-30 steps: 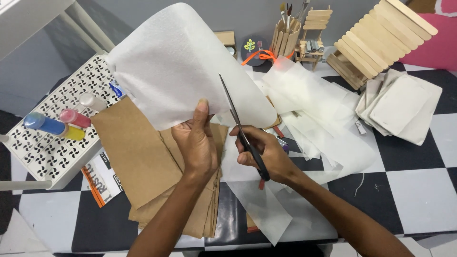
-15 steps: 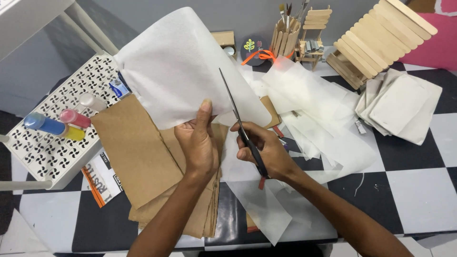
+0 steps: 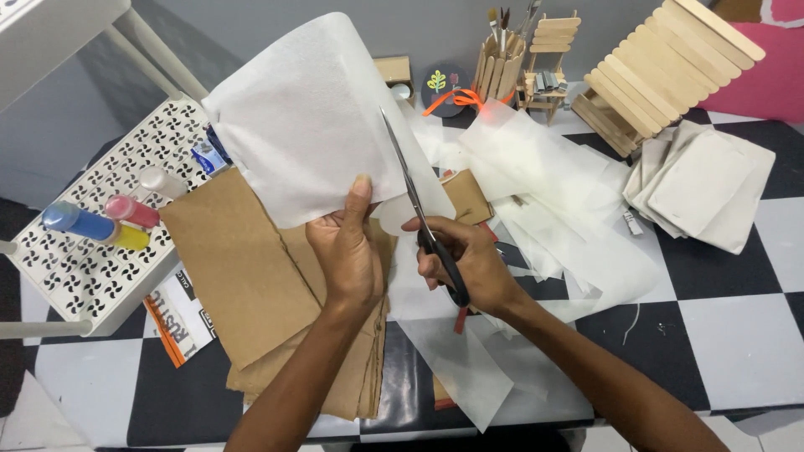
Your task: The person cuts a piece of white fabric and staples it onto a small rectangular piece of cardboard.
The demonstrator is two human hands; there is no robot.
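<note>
White tissue sheet (image 3: 306, 125) held up over table centre, curling toward 12 o'clock, lower edge pinched between thumb and fingers of left hand (image 3: 347, 251). Black scissors (image 3: 423, 222) at 3 o'clock of that hand, blades angled up toward 11 o'clock, closed or nearly so against the sheet's right edge. Right hand (image 3: 469, 264) clenched through the scissor handles, firm grip. Beneath both hands, brown cardboard pieces (image 3: 251, 285) stacked on checkered tabletop (image 3: 737, 335). At 3 o'clock, loose translucent paper offcuts (image 3: 569, 209). At 9 o'clock, white perforated tray (image 3: 92, 251) bearing paint bottles (image 3: 96, 222). At 1 o'clock, stick-built holder with brushes (image 3: 500, 59); further right, wooden stick ramp (image 3: 670, 63) and pale fabric pads (image 3: 708, 184).
</note>
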